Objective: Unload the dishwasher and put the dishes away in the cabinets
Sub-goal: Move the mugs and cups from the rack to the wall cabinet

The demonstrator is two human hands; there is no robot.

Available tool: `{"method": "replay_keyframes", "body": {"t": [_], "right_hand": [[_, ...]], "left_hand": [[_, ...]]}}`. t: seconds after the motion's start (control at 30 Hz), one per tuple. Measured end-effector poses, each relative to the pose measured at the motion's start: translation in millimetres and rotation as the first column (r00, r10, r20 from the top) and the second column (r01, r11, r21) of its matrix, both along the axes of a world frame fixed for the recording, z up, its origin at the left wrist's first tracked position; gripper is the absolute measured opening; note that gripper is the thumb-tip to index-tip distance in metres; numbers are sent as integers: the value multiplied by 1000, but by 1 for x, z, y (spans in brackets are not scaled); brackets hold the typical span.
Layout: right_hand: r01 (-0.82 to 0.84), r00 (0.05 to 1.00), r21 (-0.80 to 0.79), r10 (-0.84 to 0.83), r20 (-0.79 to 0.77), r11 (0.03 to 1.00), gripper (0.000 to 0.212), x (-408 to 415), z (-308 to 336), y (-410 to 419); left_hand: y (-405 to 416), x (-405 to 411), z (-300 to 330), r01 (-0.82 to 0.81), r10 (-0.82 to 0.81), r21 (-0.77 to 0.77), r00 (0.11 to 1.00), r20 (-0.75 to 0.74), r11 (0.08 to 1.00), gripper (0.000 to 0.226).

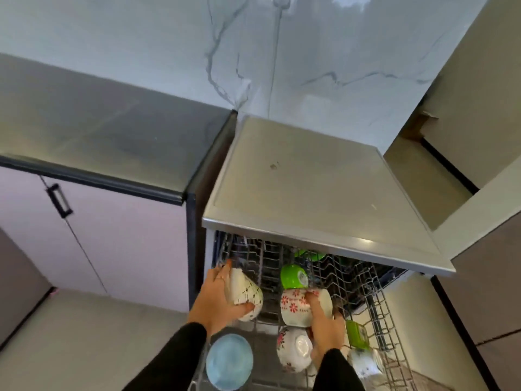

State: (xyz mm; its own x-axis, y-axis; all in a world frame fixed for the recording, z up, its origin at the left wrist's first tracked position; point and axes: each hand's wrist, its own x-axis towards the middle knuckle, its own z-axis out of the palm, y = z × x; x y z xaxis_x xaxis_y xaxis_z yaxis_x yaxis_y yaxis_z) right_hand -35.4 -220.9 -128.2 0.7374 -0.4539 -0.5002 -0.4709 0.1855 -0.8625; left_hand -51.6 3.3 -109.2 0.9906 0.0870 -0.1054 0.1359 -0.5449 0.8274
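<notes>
Over the dishwasher rack (352, 277), each hand (222, 300) (324, 328) grips a floral bowl (245, 292) (296, 306).

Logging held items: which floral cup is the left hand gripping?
The left hand grips the dark-flowered cup, left in the rack; the red-flowered cup is in the right hand.

blue bowl (229, 362) cut off below, rack (352, 275) rear hidden — under countertop (310, 182)
</notes>
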Motion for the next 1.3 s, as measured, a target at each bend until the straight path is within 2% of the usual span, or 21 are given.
{"method": "replay_keyframes", "body": {"t": [0.1, 0.17, 0.23, 0.3, 0.4, 0.47, 0.6, 0.67, 0.8, 0.9, 0.97, 1.03, 1.07, 1.1, 1.2, 1.23, 1.3], "right_hand": [[6, 1000, 19, -6, 1, 1000, 100, -36, 25, 33], [4, 1000, 68, -6, 25, 998, 80, -61, 48, 54], [32, 998, 142, -39, 51, 989, 65, -86, 72, 76], [45, 993, 243, -70, 95, 969, 56, -110, 94, 95], [49, 983, 341, -107, 152, 939, 50, -145, 123, 131], [36, 982, 391, -105, 156, 920, 51, -162, 137, 155], [-12, 984, 465, -72, 163, 885, 51, -182, 156, 206], [-48, 982, 467, -43, 182, 883, 49, -185, 164, 229], [-101, 979, 471, 4, 202, 877, 41, -183, 176, 270], [-113, 975, 502, -1, 222, 857, 41, -178, 181, 297], [-144, 969, 528, 11, 247, 837, 53, -173, 186, 314], [-203, 954, 547, 40, 296, 812, 85, -161, 192, 332], [-224, 948, 551, 50, 313, 804, 94, -151, 196, 341], [-243, 941, 555, 53, 335, 795, 92, -141, 200, 349], [-340, 896, 565, 76, 437, 752, 57, -102, 224, 379], [-376, 876, 562, 86, 474, 737, 58, -86, 233, 390], [-430, 851, 556, 112, 514, 711, 75, -55, 253, 409]], "left_hand": [[25, -41, 30, -94, 92, -134, 996, -22, 987, 126], [47, -69, 52, -167, 165, -254, 986, -28, 953, 141], [71, -98, 71, -232, 233, -382, 971, -45, 895, 133], [94, -126, 92, -282, 280, -506, 956, -81, 815, 120], [140, -164, 118, -314, 309, -628, 943, -121, 713, 114], [170, -183, 134, -317, 322, -643, 940, -115, 697, 103], [220, -201, 151, -372, 372, -672, 915, -152, 640, 112], [237, -206, 159, -386, 368, -708, 910, -189, 591, 108], [259, -215, 176, -383, 378, -801, 901, -213, 460, 62], [280, -217, 181, -379, 397, -853, 889, -228, 360, 48], [297, -212, 189, -349, 404, -885, 890, -210, 307, 44], [315, -201, 201, -305, 407, -916, 895, -182, 261, 46], [325, -192, 209, -286, 415, -929, 894, -170, 234, 46], [332, -184, 217, -271, 426, -940, 890, -162, 209, 45], [361, -148, 247, -210, 456, -962, 883, -111, 172, 40], [371, -133, 260, -176, 462, -970, 883, -80, 168, 38], [387, -106, 285, -115, 459, -979, 888, -26, 168, 40]]}}
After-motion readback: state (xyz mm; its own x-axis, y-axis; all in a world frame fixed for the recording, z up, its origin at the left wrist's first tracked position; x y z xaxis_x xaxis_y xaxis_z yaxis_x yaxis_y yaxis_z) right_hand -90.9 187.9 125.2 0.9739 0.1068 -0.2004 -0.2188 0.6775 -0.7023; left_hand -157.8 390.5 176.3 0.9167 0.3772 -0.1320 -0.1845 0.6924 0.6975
